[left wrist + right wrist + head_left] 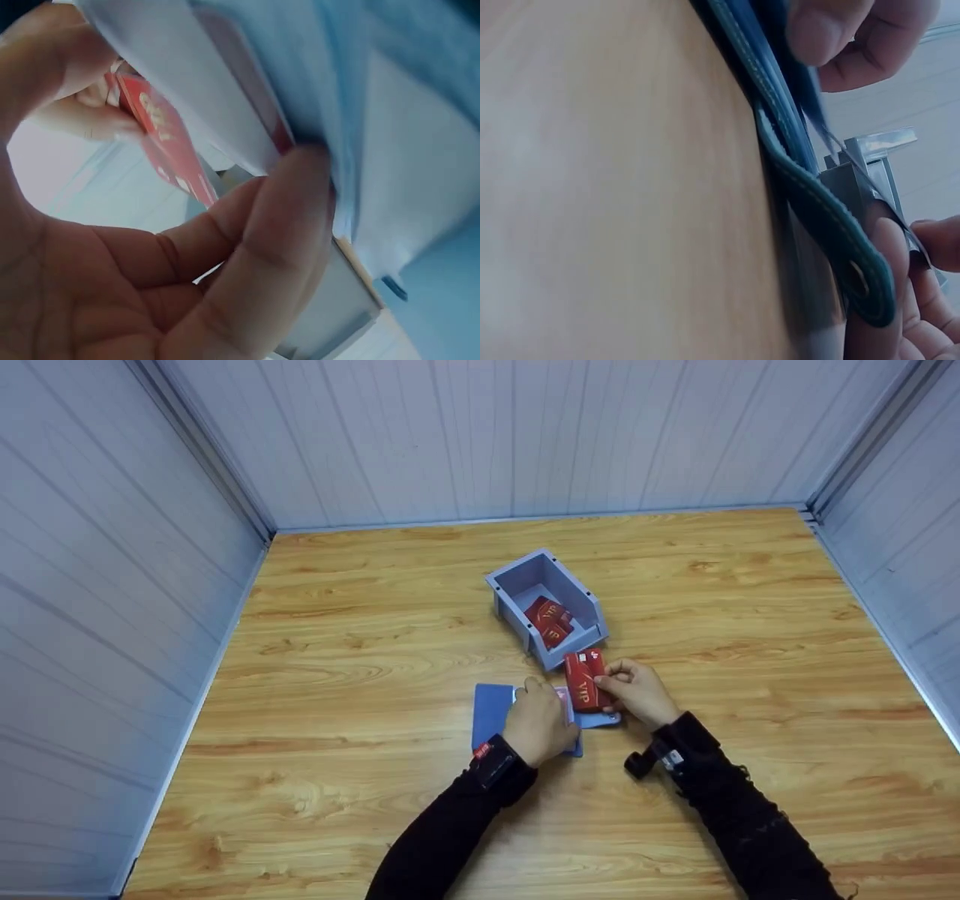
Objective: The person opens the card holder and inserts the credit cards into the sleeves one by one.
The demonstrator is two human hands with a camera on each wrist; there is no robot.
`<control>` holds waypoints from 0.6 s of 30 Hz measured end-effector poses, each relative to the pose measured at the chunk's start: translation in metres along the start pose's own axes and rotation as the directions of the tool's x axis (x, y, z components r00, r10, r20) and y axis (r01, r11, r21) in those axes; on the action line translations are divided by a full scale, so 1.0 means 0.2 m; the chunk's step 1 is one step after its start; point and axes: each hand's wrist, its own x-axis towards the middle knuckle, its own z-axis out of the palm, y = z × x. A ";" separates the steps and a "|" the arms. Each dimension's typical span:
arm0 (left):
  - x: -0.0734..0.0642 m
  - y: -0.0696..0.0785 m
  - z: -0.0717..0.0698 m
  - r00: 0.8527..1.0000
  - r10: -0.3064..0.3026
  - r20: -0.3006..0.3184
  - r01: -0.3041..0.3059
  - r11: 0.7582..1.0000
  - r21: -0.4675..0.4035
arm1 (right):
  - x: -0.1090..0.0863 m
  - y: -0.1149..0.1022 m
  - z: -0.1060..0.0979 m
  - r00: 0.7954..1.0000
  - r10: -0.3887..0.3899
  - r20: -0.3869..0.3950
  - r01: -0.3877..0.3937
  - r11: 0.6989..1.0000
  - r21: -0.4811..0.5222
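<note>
On the wood-grain bench (360, 675), an open blue card wallet with stitched edges (491, 709) lies under the left hand (540, 724), whose fingers grasp its inner pages. The right hand (637, 690) pinches 1 red rectangular card with gold "VIP" lettering (583, 679) at the wallet's 2 o'clock. The blue strap with a metal snap (604, 719) extends toward 3 o'clock. At the wallet's 12 o'clock stands a grey open-fronted bin (561, 585), holding at least 2 similar red cards (550, 615).

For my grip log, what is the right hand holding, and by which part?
The right hand pinches a red VIP card by its right long edge.
</note>
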 end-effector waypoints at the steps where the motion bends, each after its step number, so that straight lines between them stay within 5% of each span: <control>1: 0.00 -0.01 -0.01 1.000 0.014 0.013 -0.014 1.000 -0.026 | 0.00 0.00 0.00 1.000 0.002 -0.001 -0.002 1.000 -0.004; 7: 0.02 -0.08 -0.06 0.995 0.087 0.049 -0.078 0.982 -0.173 | 0.00 0.00 0.00 1.000 0.002 -0.007 -0.002 0.999 -0.033; 15: 0.02 -0.22 -0.16 0.988 -0.007 0.154 0.067 0.920 -0.387 | 0.01 0.00 -0.01 1.000 -0.018 -0.015 0.016 0.993 -0.119; 18: 0.02 -0.28 -0.19 0.988 -0.006 0.152 0.073 0.896 -0.438 | 0.00 0.00 -0.01 1.000 -0.017 -0.016 0.014 0.988 -0.156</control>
